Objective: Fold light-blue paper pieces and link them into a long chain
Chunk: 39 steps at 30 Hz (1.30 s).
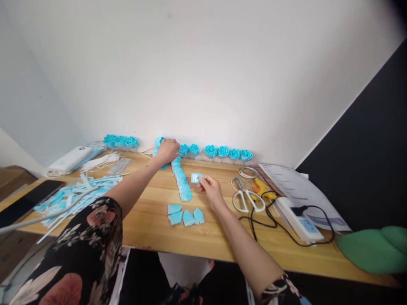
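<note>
Blue rose (160, 142) at worktop (152, 228) back edge, left hand (167, 151) closed around it; right hand (211, 188) pinches blue square (196, 178) mid-worktop.

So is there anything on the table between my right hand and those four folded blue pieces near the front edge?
Nothing visible. Bare wood lies between your right hand, which pinches a small blue piece, and the four folded pieces. The row of blue pieces ends left of that gap; the scissors lie to the right.

At least nine blue roses (222, 151), four folded petals (188, 218) — one pair of scissors (244, 199), one glue gun (262, 188).
</note>
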Available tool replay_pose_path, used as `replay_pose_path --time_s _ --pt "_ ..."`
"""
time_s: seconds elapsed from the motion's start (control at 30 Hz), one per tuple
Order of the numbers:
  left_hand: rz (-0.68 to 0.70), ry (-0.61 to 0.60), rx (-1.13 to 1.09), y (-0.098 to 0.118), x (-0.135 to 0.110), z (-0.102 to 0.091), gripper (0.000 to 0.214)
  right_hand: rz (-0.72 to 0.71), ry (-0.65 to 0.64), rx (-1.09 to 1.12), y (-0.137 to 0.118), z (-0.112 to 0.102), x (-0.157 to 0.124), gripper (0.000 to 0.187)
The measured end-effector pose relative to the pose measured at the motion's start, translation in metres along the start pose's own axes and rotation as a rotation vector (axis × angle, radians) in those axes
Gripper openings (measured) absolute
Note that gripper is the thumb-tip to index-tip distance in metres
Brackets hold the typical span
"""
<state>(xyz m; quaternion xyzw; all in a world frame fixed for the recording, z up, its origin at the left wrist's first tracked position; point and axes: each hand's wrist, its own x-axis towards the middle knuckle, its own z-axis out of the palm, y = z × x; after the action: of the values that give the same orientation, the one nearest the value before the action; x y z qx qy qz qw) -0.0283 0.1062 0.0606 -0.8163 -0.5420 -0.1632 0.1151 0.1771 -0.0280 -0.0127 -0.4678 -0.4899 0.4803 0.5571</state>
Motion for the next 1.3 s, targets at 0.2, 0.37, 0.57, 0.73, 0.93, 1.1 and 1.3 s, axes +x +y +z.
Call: replay_pose_path --time_s 0.2,0.37,0.57,0.73,0.93,1.1,1.3 --pt "-0.119 -0.031 -0.054 -0.008 0.026 -0.01 0.034 0.009 -0.009 0.01 0.001 -0.001 0.001 0.032" --pt "-0.163 -0.058 0.016 -0.011 0.029 -0.003 0.032 0.004 -0.005 0.02 0.002 0.0 0.002 0.031" --pt "-0.122 -0.074 0.073 -0.013 0.024 0.005 0.028 -0.004 -0.01 0.028 0.003 0.0 0.003 0.031" --pt "-0.152 -0.068 0.087 -0.015 0.03 -0.004 0.026 -0.01 -0.008 0.013 0.004 -0.001 0.003 0.031" --pt "-0.174 -0.113 0.094 -0.013 0.033 -0.007 0.019 -0.001 0.001 0.007 0.002 -0.001 0.003 0.033" --pt "-0.147 -0.126 0.085 -0.014 0.029 -0.008 0.028 0.013 0.007 0.007 0.0 -0.002 0.002 0.036" --pt "-0.138 -0.111 0.085 -0.014 0.03 -0.01 0.028 0.008 0.01 -0.002 0.0 -0.002 0.003 0.037"
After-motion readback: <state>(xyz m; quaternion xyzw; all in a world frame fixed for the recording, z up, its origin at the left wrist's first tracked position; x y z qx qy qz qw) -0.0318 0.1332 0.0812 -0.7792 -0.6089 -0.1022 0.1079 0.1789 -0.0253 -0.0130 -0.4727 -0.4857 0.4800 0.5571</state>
